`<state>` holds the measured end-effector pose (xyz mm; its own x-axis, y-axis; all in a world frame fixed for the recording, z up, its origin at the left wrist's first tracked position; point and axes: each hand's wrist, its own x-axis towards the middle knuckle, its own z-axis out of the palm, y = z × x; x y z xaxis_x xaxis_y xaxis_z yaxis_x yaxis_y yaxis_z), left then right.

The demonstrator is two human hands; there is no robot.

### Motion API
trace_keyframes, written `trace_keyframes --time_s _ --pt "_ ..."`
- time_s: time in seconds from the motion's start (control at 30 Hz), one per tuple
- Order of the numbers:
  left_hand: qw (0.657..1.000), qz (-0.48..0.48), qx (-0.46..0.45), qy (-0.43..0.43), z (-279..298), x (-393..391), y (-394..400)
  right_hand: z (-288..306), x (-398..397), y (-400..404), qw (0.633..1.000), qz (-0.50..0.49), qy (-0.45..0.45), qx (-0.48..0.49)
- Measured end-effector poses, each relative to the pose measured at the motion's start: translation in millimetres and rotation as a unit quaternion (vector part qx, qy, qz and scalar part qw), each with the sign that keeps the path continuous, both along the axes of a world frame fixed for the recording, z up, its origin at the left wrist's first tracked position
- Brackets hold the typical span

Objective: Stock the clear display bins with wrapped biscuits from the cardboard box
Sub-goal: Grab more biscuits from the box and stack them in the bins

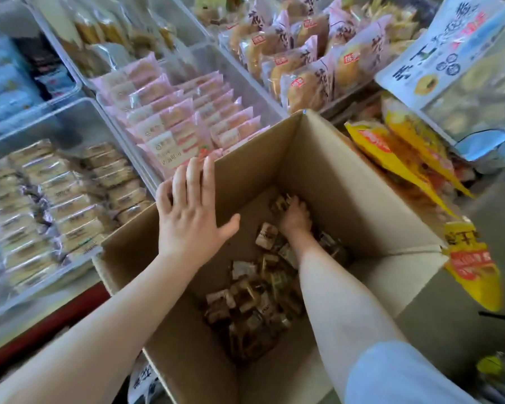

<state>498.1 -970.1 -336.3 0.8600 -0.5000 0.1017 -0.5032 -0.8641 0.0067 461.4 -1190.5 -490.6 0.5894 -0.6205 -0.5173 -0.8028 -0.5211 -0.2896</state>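
The cardboard box [327, 170] was steadied at its left wall by the left hand [187, 211], fingers straight and laid flat over the rim, nothing gripped. The right hand [293, 217] was reached deep inside, down among the wrapped biscuits [254, 304] lying loose on the box floor; its fingers seemed curled onto a few packets, but a firm grip could not be confirmed from above. The clear bin [79, 115] to the left was seen already well filled with rows of tan packets [73, 211], and the pink packets [175, 123] in the bin beyond it.

Judged step: scooping a handful. It would best be done with several packets gathered flat together, wrappers not crushed, the box kept pinned so it was not dragged, and the lift taken straight up past the wall.
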Motion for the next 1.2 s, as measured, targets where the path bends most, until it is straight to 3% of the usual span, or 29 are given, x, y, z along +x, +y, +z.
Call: trace_keyframes --time_s 0.23,0.33,0.47,0.57,0.67,0.77,0.83,0.9,0.97,1.07,1.1,1.13,1.2 --pt "0.999 0.015 0.016 -0.03 -5.7 0.2 -2.8 -33.3 16.5 4.4 0.969 0.136 0.103 -0.179" --pt "0.999 0.011 0.018 -0.036 -8.4 0.3 -2.7 -31.3 22.8 5.5 0.954 0.203 0.114 -0.19" --pt "1.0 0.003 0.015 -0.018 -6.6 3.3 -2.3 -17.2 30.0 22.6 0.969 0.216 0.091 -0.074" --pt "1.0 -0.005 -0.008 0.023 1.6 2.6 -0.2 28.5 34.4 33.2 0.983 0.117 0.001 0.142" --pt "0.994 -0.021 -0.049 0.094 15.8 0.3 5.2 88.9 24.3 45.8 0.933 0.039 -0.032 0.357" --pt "0.974 -0.035 -0.161 0.154 37.7 -7.1 16.7 142.1 9.5 62.9 0.91 0.025 -0.078 0.406" --pt "0.932 -0.014 -0.3 0.203 53.9 -16.4 33.0 176.7 -3.0 82.0 0.917 0.052 -0.139 0.37" --pt "0.863 0.03 -0.421 0.278 73.1 -26.3 57.4 216.9 -18.6 116.2 0.93 0.095 -0.218 0.281" --pt "0.754 0.09 -0.523 0.387 91.1 -30.5 87.4 247.3 -31.8 158.6 0.921 0.134 -0.293 0.22" --pt "0.556 0.21 -0.64 0.487 110.5 -18.1 149.7 272.6 -35.4 221.8 0.879 0.158 -0.357 0.275" --pt "0.511 0.242 -0.663 0.49 114.8 -13.6 174.9 275.2 -32.9 241.7 0.862 0.145 -0.379 0.304" --pt "0.491 0.259 -0.678 0.481 116.9 -12.2 200.3 279.0 -30.0 265.4 0.844 0.127 -0.403 0.329" --pt "0.492 0.263 -0.696 0.452 121.2 -19.3 246.2 281.7 -22.7 328.5 0.824 0.081 -0.424 0.367"
